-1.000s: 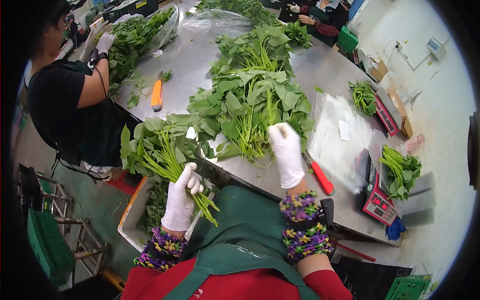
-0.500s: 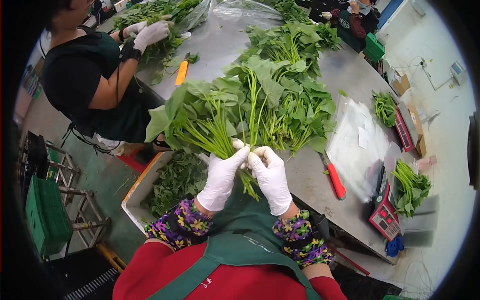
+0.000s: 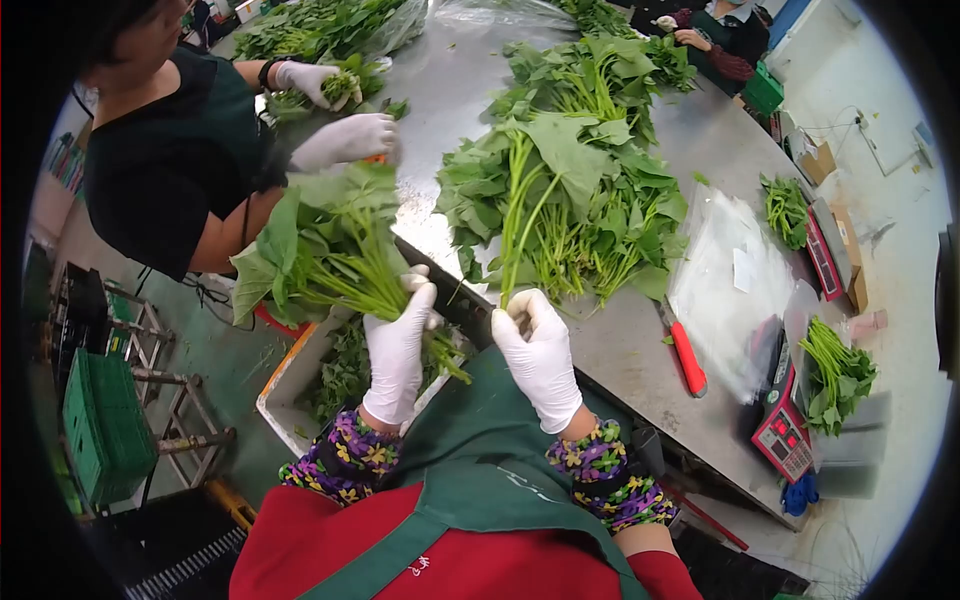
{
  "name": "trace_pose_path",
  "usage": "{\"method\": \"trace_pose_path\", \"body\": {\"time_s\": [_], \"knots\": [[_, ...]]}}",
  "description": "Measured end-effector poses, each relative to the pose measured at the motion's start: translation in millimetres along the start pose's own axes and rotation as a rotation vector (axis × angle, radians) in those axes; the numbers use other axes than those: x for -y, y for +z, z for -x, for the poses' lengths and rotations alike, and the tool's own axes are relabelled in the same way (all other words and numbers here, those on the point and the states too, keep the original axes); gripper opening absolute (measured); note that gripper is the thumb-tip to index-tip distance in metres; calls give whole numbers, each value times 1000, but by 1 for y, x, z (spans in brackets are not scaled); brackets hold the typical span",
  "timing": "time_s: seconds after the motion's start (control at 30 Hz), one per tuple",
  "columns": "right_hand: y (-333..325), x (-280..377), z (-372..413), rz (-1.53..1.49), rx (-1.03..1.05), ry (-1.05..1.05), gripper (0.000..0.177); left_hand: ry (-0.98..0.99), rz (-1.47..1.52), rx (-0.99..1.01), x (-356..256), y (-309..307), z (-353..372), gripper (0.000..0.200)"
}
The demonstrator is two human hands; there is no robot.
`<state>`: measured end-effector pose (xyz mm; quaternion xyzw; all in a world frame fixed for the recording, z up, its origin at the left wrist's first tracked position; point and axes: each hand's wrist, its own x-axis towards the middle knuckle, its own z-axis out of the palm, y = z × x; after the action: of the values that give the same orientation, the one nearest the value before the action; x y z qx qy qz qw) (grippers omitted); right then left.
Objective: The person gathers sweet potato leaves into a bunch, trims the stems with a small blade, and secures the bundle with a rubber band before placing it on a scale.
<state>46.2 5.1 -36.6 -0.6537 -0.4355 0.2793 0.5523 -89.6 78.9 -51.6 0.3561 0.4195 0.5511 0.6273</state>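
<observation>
My gloved left hand (image 3: 397, 350) is closed around a bunch of leafy green stems (image 3: 345, 262), held over the table's near edge. Its leaves point up and left, and the cut ends stick out below my fist. My gloved right hand (image 3: 535, 345) pinches a few long stems (image 3: 518, 205) at their lower ends, their leaves lying toward the heap. Beyond my right hand a large heap of leafy greens (image 3: 580, 195) covers the middle of the metal table (image 3: 630, 350).
A white bin (image 3: 275, 400) with greens stands below left. A red-handled knife (image 3: 688, 355), plastic bags (image 3: 715, 270) and a red scale (image 3: 783, 435) lie to the right. A co-worker (image 3: 170, 160) handles greens at left; another person (image 3: 725, 45) is at the far end.
My hands have moved apart: the left carried its bunch left and down, while the right stayed near its place with its stems. The co-worker's hand has reached over to the orange-handled knife.
</observation>
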Motion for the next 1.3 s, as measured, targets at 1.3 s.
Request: {"method": "trace_pose_path", "body": {"time_s": [1.3], "knots": [[8,-18,12,110,73,41,12,-150,-66,176,5,14,26,18]]}}
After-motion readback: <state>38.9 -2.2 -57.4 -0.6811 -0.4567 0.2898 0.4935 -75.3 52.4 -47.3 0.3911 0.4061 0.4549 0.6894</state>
